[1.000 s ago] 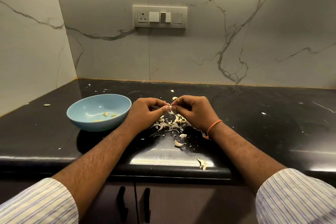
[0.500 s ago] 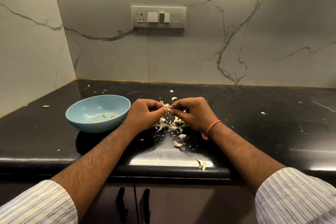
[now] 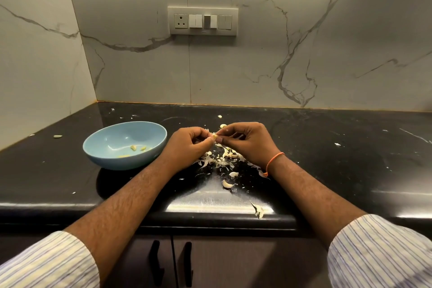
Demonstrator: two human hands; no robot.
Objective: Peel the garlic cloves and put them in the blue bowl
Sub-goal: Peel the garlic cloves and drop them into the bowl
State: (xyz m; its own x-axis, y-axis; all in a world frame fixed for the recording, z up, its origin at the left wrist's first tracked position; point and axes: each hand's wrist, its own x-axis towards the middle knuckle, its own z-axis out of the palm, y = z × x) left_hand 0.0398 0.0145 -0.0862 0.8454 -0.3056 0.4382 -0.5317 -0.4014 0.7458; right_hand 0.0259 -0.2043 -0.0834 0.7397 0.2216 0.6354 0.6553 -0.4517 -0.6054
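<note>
**Op:** Starting nearest me: striped sleeves at the bottom edge, dark cupboard doors below, then the bench (image 3: 70, 184), black polished stone with a rounded, glossy front lip. One scrap of skin (image 3: 257, 210) sits right on that lip.

**Second:** And the garlic?

**Op:** A whole unpeeled clove (image 3: 227, 184) lies a little further in, with a heap of peels (image 3: 219, 159) just behind it, thin, papery and curled. Above the heap my hands meet. The left hand (image 3: 189, 145) and right hand (image 3: 247, 142) both pinch one small clove (image 3: 214, 135) between their fingertips, off the bench. An orange band (image 3: 274, 161) circles the right wrist.

**Second:** How will it handle?

**Op:** Very light and firm, I'd judge, but small and likely slick where bared, so it could squirt out of a hard pinch. I'd hold the flanks with one hand and pick at the skin from an end with a nail. The skin looks brittle; it should flake rather than stretch.

**Second:** Bowl?

**Op:** Left of the hands, close by: the bowl (image 3: 149, 147), pale blue, smooth, shallow and round, with a few yellowish peeled cloves (image 3: 138, 148) inside. Further back, stray bits dot the bench, then veined marble wall with a switch plate (image 3: 203, 21).
</note>
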